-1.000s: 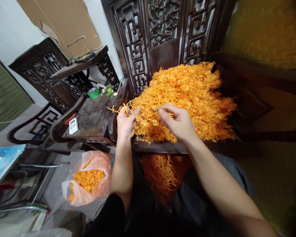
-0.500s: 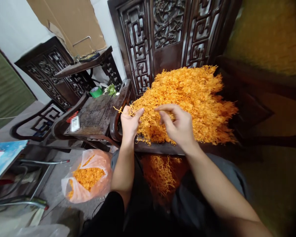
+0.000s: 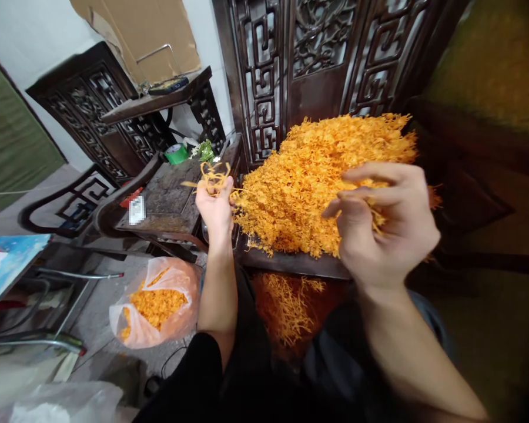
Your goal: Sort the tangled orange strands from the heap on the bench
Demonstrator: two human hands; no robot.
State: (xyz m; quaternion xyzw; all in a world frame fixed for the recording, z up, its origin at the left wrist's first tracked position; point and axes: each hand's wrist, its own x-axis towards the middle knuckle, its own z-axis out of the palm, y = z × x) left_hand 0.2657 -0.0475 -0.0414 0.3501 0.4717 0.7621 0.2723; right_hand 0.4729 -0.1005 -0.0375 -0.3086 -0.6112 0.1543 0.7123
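Note:
My left hand (image 3: 216, 205) is closed around a few thin orange branching strands (image 3: 214, 176), whose looped ends stick up above the thumb and fingers. It is raised at the left edge of a large heap of similar orange strands (image 3: 308, 188), which lies on a dark wooden seat (image 3: 286, 263). In front of the heap's right side is my right hand (image 3: 383, 223), nearer the camera and somewhat blurred. Its thumb and fingers are bent towards each other. Orange shows in the crook of that hand, but whether it is held or lies behind is unclear.
On the floor at left sits a pinkish plastic bag (image 3: 187, 317) with orange pieces inside. More strands (image 3: 286, 305) lie below the seat. A wooden chair (image 3: 167, 194) beside me carries green tape (image 3: 176, 154) and a small leafy sprig (image 3: 205, 151). A carved backrest (image 3: 317, 94) rises behind the heap.
My right hand has moved right and towards the camera, away from my left hand. The left has shifted slightly left and up, and more looped strand shows above it.

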